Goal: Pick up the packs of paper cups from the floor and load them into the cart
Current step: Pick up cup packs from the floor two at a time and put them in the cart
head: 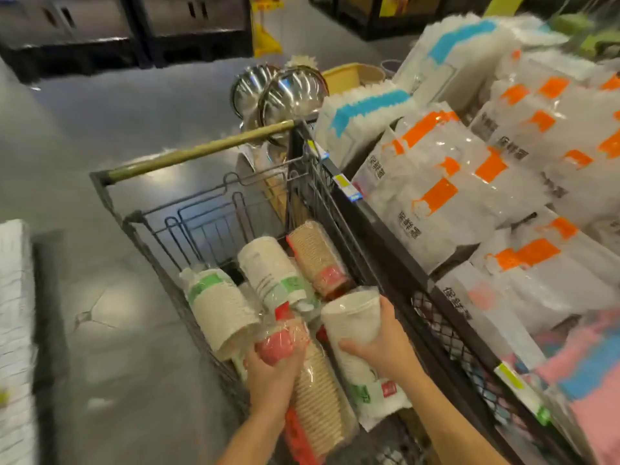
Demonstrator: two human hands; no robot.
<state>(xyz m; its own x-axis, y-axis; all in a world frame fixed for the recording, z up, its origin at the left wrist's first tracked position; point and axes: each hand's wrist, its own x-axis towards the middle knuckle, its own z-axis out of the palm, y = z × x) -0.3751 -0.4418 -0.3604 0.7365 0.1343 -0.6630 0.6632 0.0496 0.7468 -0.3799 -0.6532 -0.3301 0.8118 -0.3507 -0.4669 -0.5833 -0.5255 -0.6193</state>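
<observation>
Left hand (270, 374): curled round my brown cup pack (317, 401), over cart (201, 151).
Right hand (385, 347): grips white cup pack (352, 325), at 2 o'clock.
Risk: slick wrap slips; packs roll off heap (268, 273) at 12 o'clock.

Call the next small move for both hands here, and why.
Likely lower both packs and release. The left hand grips a brown cup pack, the right hand a white cup pack; both are over the cart, close above the loaded packs lying in it, so only a short drop is left.
</observation>
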